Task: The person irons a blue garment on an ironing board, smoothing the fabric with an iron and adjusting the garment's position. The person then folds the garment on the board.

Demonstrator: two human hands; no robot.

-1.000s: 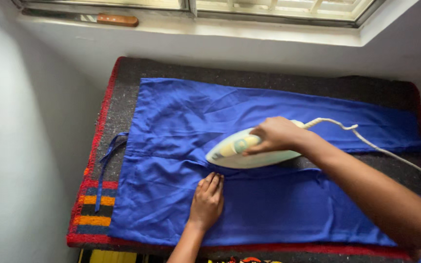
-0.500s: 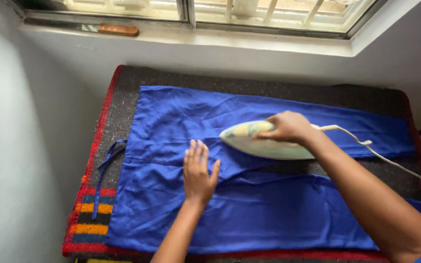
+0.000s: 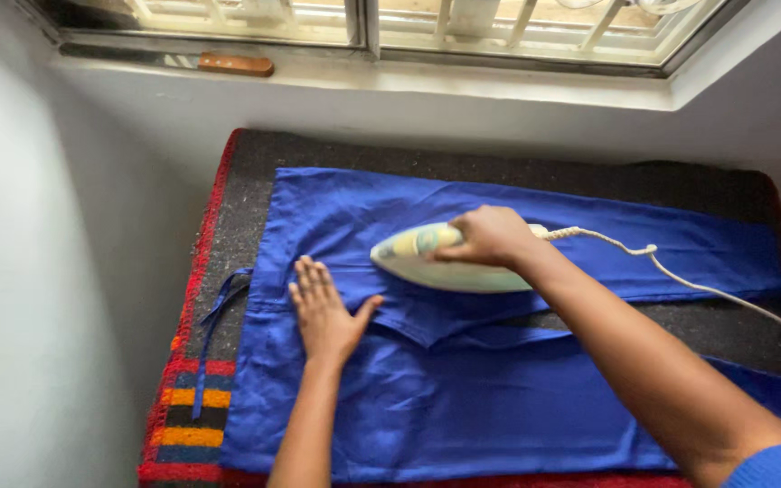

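Note:
A pair of blue trousers point(image 3: 463, 398) lies spread flat on a dark grey blanket point(image 3: 237, 208) with a red striped edge. My right hand point(image 3: 490, 237) grips the handle of a pale, white and yellow electric iron point(image 3: 418, 262), which rests on the upper trouser leg near the crotch. My left hand point(image 3: 323, 312) lies flat with fingers spread on the cloth, just left of the iron's tip, near the waistband. A white cord point(image 3: 680, 276) runs from the iron's back toward the right.
A blue drawstring point(image 3: 214, 312) hangs off the waist onto the blanket at the left. A knife with a wooden handle point(image 3: 232, 64) lies on the window sill above. White walls close in on the left and right.
My right hand has slid the iron left toward the waist. My left hand has moved up and left, from a closed press on the lower leg to a flat, spread hold.

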